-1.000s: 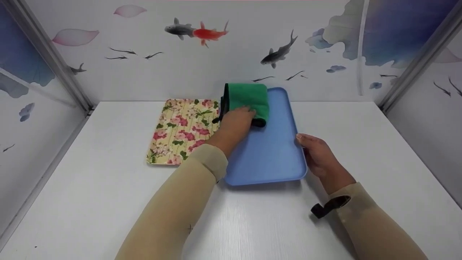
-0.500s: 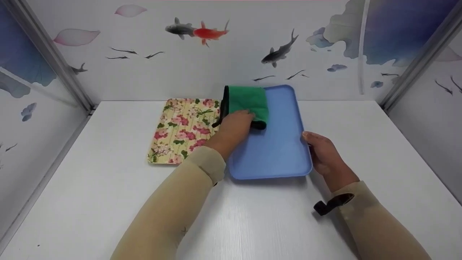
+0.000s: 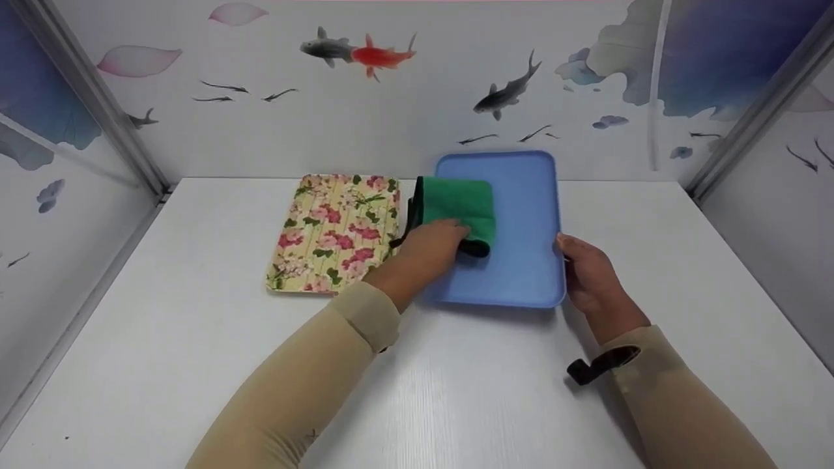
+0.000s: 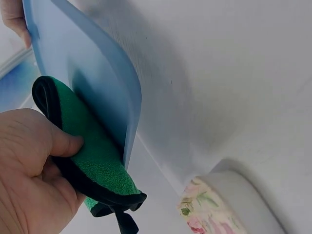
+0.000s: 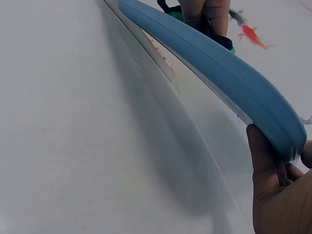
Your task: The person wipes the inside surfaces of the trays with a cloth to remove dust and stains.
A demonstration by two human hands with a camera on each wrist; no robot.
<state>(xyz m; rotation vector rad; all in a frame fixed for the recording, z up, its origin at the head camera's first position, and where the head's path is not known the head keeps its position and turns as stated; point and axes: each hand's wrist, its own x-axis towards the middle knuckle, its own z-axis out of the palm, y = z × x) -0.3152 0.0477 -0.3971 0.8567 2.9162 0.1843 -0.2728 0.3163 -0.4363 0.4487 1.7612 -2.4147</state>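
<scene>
My right hand point(image 3: 593, 280) grips the right rim of a blue tray point(image 3: 521, 273), thumb on top and fingers beneath. The right wrist view shows the tray point(image 5: 219, 73) raised off the table and tilted. In my left hand point(image 3: 430, 254) is a folded green cloth point(image 3: 459, 198) with black edging, pressed against the tray's inner face on its left side. From the left wrist view, the thumb lies over the green cloth point(image 4: 92, 141) and the fingers curl behind it; a black loop hangs from one corner.
A flower-patterned tray point(image 3: 332, 234) lies on the white table point(image 3: 195, 365), left of the blue one. Behind stands a white wall point(image 3: 260, 143) painted with fish. Side panels with metal posts point(image 3: 104, 98) bound the table left and right.
The blue tray has shifted right and away from me, turning slightly. The left hand and green cloth have slid down the tray toward me. The flowered tray stays put.
</scene>
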